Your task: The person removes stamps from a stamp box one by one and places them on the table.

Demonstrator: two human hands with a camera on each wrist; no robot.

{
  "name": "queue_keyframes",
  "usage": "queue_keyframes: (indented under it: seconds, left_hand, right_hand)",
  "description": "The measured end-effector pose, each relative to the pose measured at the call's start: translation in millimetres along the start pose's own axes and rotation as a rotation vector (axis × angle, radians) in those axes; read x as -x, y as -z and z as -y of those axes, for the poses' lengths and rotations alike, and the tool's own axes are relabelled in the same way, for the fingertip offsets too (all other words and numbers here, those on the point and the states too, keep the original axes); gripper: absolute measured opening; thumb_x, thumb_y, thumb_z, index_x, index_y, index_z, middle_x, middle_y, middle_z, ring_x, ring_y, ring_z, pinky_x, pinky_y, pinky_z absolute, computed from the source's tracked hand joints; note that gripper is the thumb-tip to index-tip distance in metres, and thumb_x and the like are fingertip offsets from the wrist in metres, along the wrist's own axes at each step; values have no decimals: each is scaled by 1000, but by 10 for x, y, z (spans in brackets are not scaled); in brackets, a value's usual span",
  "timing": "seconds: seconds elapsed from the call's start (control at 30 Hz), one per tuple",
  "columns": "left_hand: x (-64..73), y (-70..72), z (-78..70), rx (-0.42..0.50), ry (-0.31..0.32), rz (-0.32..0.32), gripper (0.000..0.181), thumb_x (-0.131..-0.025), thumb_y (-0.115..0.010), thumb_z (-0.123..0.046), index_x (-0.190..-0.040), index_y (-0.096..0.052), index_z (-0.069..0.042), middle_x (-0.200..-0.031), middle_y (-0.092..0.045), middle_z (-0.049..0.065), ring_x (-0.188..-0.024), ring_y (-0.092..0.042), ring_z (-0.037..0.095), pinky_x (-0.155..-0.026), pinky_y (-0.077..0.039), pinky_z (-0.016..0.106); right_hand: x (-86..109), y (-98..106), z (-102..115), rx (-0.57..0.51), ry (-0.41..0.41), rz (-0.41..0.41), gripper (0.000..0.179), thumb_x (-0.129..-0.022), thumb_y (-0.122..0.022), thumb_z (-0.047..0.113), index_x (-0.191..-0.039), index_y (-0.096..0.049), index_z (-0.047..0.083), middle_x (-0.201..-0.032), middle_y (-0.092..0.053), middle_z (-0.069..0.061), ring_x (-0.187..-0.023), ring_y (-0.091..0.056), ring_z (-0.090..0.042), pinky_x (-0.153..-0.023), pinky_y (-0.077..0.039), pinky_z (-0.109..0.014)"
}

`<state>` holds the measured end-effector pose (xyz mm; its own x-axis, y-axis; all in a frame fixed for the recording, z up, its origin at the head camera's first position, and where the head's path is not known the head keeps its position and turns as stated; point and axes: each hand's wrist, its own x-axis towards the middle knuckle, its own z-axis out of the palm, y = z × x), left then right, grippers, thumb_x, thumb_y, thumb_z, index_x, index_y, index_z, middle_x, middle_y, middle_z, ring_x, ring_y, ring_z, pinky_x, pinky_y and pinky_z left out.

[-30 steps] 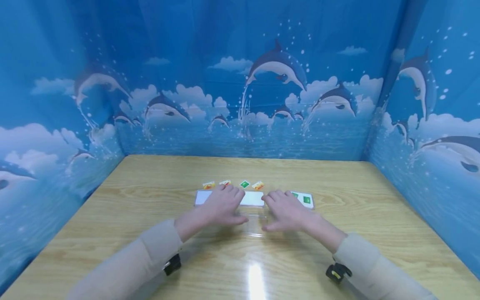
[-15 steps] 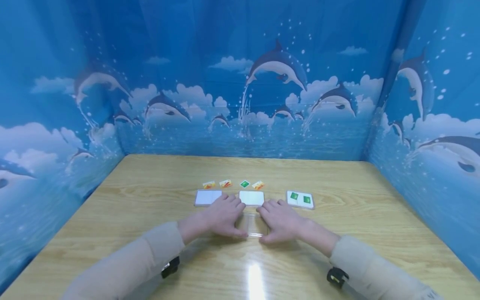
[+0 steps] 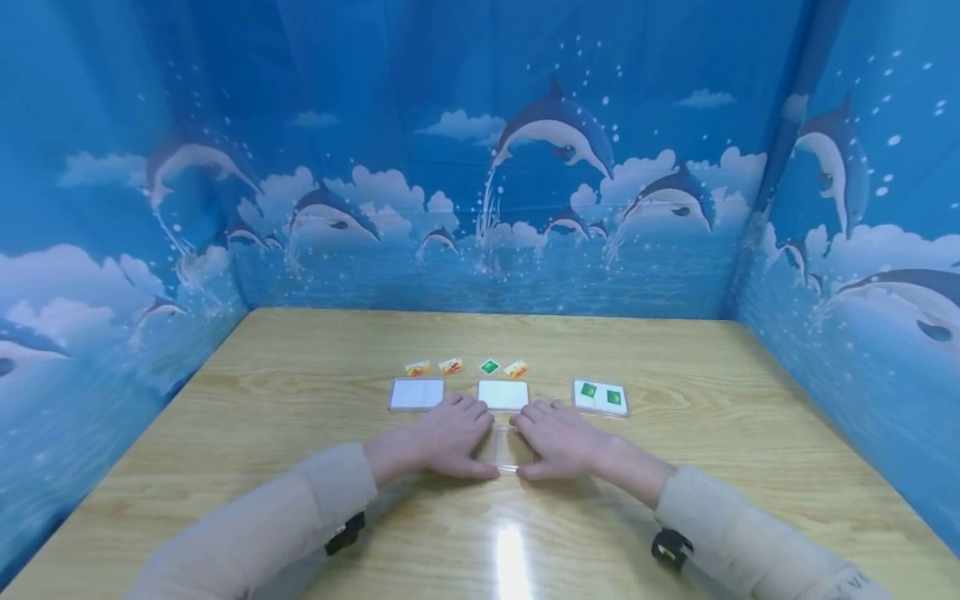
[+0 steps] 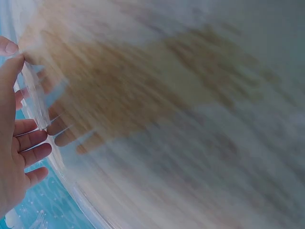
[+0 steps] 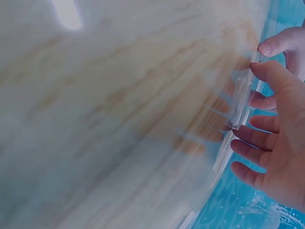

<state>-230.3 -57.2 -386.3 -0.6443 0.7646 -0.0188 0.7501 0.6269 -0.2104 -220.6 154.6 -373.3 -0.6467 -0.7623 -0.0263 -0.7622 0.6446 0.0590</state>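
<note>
Between my two hands a clear, flat plastic box (image 3: 510, 450) lies low at the table. My left hand (image 3: 453, 437) grips its left side, thumb at the near corner and fingers toward the far one. On the opposite side my right hand (image 3: 562, 442) holds it the same way. The right wrist view shows the box's clear wall (image 5: 243, 95) between thumb and fingertips. Just beyond the hands sit a left case of white cards (image 3: 417, 395), a middle white case (image 3: 502, 395) and a right case (image 3: 600, 398) bearing two green cards.
Behind the cases lie loose small cards: one orange (image 3: 417, 368), a second orange and red (image 3: 452, 367), a green one (image 3: 490, 367) and another orange one (image 3: 516, 369). The wooden table (image 3: 315, 350) ends at blue dolphin curtains (image 3: 480, 275).
Both hands have drawn back toward me and slightly inward, closing on the clear box's sides. The left, middle and right cases, partly covered before, now show more fully.
</note>
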Motion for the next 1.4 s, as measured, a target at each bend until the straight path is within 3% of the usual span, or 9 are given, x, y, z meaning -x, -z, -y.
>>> queue_keyframes:
  seconds: [0.33, 0.63, 0.83, 0.97, 1.2, 1.4]
  left_hand:
    - [-21, -1, 11, 18, -6, 13, 72, -84, -37, -71, -112, -56, -8, -110, -55, 8, -105, -50, 22, -96, -37, 41]
    - [-40, 11, 6, 5, -33, -19, 70, -82, -39, -71, -106, -58, -9, -98, -54, 3, -93, -49, 17, -88, -40, 36]
    - [-55, 4, -3, -46, -27, -54, 67, -82, -39, -72, -100, -57, -10, -92, -51, 2, -88, -47, 17, -88, -41, 38]
    - [-54, 25, -1, -65, -8, -107, 61, -81, -41, -71, -93, -54, -13, -88, -48, 1, -86, -46, 18, -88, -41, 40]
    - [-55, 61, 44, -95, 69, -154, 71, -79, -42, -73, -107, -54, -8, -100, -52, 5, -98, -48, 22, -94, -36, 44]
    - [-68, 71, 108, -74, 92, -195, 73, -75, -51, -71, -111, -53, -8, -106, -52, 7, -103, -47, 23, -99, -33, 47]
  right_hand:
    - [-14, 6, -9, 9, 23, -2, 68, -81, -60, 51, -126, -50, 1, -120, -55, -13, -114, -48, -28, -96, -38, -46]
    - [-6, 25, 6, 14, -4, 4, 73, -77, -60, 57, -125, -52, 2, -118, -55, -11, -112, -48, -26, -94, -38, -46]
    - [-16, 30, 7, 24, -23, -15, 67, -76, -62, 56, -118, -56, 3, -110, -55, -9, -103, -50, -23, -88, -41, -42]
    - [-38, 50, 5, 28, -65, -41, 65, -74, -65, 53, -116, -57, 3, -106, -55, -7, -98, -49, -21, -85, -41, -42]
    - [-84, 82, -30, 60, -103, -131, 67, -70, -70, 52, -115, -58, 5, -105, -55, -5, -100, -50, -22, -87, -40, -45]
    - [-101, 80, -56, 33, -117, -204, 67, -68, -73, 49, -115, -58, 4, -104, -52, -5, -99, -48, -22, -87, -39, -45]
